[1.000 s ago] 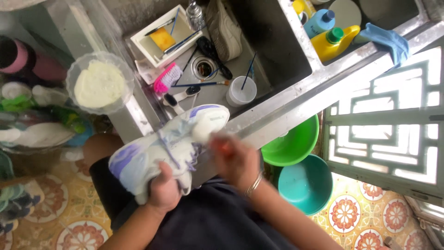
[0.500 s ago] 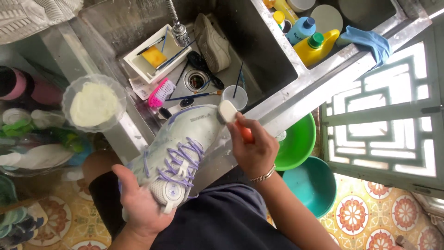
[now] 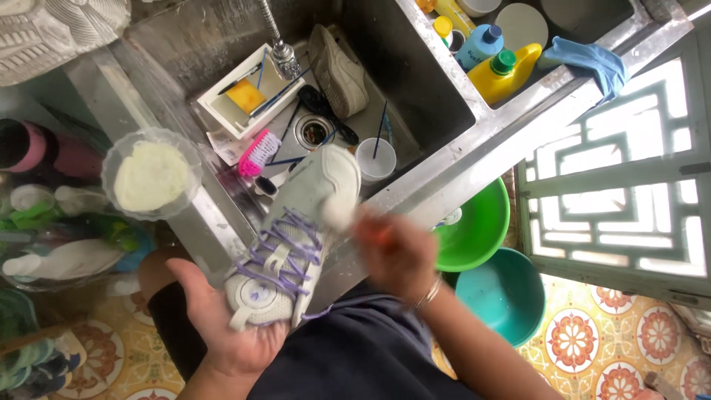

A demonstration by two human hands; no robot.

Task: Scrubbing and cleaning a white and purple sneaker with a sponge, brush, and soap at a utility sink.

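Here the left hand (image 3: 222, 326) cups the white sneaker (image 3: 292, 244) over the sink edge (image 3: 415, 196); right hand (image 3: 396, 248) (blurred) grips a brush (image 3: 339, 213) at two o'clock; soapy shoe could slip

The person wears dark navy clothing (image 3: 355, 355), bare forearms, and a thin metal bangle (image 3: 428, 293) on the right wrist.

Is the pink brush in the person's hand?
No, the pink brush lies in the sink, while the left hand holds the white sneaker and the right hand scrubs it with a foamy brush.
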